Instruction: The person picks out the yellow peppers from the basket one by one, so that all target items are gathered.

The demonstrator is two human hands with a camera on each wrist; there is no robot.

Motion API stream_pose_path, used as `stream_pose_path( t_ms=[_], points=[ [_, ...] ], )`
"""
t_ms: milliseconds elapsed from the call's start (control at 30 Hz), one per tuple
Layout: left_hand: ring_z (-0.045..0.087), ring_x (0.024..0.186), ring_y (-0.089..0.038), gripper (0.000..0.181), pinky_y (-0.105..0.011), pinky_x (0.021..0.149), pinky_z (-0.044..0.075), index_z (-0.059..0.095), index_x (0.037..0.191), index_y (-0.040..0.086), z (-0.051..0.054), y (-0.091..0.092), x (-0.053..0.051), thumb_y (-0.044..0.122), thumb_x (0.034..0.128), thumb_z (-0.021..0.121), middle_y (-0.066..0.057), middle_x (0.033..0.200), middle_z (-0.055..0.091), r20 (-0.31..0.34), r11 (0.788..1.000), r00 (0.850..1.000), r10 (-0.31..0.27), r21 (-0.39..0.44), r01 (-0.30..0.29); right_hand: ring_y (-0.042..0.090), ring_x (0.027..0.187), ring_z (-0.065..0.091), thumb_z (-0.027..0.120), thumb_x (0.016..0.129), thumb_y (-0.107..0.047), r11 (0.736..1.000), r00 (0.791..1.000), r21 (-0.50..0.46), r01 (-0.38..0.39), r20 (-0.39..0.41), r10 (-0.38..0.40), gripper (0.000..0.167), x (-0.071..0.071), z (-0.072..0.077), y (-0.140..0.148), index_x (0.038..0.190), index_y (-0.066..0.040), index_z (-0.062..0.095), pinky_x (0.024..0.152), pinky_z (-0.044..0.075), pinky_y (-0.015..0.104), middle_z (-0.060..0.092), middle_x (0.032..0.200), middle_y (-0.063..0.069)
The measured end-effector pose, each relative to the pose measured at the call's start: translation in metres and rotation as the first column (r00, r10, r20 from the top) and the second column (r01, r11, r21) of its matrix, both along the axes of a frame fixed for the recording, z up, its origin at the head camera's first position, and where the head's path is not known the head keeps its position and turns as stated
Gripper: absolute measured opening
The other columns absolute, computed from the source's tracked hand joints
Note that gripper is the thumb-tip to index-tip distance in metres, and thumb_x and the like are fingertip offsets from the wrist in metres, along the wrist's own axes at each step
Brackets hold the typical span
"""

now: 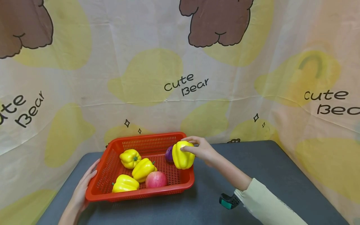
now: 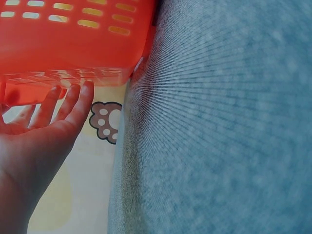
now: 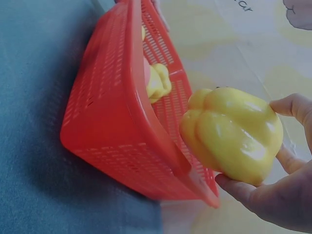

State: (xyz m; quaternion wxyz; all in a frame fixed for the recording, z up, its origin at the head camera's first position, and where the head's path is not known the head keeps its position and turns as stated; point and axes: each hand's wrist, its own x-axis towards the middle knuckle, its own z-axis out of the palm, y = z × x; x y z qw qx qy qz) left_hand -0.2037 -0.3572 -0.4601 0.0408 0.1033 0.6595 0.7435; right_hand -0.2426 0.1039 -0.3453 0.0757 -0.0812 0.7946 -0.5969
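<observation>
My right hand (image 1: 201, 150) pinches a yellow bell pepper (image 1: 183, 155) between thumb and fingers, above the right end of a red plastic basket (image 1: 135, 197). The right wrist view shows this bell pepper (image 3: 234, 134) held by its sides, apart from the rim. My left hand (image 1: 82, 187) touches the outside of the basket's left wall with extended fingers (image 2: 80, 105). Inside lie three yellow bell peppers, one at the back left (image 1: 130, 158), one in the middle (image 1: 144, 170) and one in front (image 1: 125, 183). A pinkish-red apple (image 1: 156, 179) is beside them. A purple thing (image 1: 169, 154) is partly hidden behind the held pepper.
The basket stands on a dark grey-blue table (image 1: 242, 168) near its back edge. A printed cloth (image 1: 146, 78) with bears and lettering hangs behind and at both sides. A black strap device with a green face (image 1: 229, 201) is at my right wrist.
</observation>
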Motion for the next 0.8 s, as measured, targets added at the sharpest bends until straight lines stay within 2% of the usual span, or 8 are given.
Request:
stream_pose_path(
  t_ms=[333,567,800],
  points=[
    [0.068,0.112,-0.002,0.058,-0.031,0.086,0.062,0.007,0.171,0.024,0.001,0.0,0.0,0.03,0.1177,0.028,0.035,0.134,0.056,0.017,1.0,1.0,0.019,-0.02,-0.019,0.028,0.107,0.065,0.074,0.096,-0.019,0.999,1.0,-0.034,-0.012,0.019,0.013,0.045,-0.002,-0.004,0.012,0.137,-0.001,0.065,0.087,0.059,0.036,0.059,0.137,0.023],
    [0.068,0.113,-0.002,0.057,-0.031,0.086,0.062,0.007,0.171,0.023,0.001,0.001,0.0,0.03,0.1176,0.028,0.034,0.135,0.057,0.007,1.0,1.0,0.016,-0.009,-0.016,0.03,0.109,0.064,0.076,0.096,-0.023,1.0,1.0,-0.02,0.001,0.022,0.0,0.053,-0.004,-0.008,0.017,0.143,-0.003,0.059,0.089,0.059,0.038,0.055,0.141,0.024],
    [0.068,0.112,-0.003,0.056,-0.031,0.086,0.062,0.01,0.171,0.024,0.001,0.001,0.001,0.028,0.1176,0.028,0.032,0.135,0.058,-0.006,1.0,1.0,0.013,0.0,-0.013,0.035,0.114,0.062,0.081,0.093,-0.02,1.0,1.0,-0.02,-0.015,-0.006,0.015,0.064,-0.003,-0.012,0.02,0.147,-0.003,0.053,0.092,0.06,0.041,0.05,0.142,0.026]
  ],
)
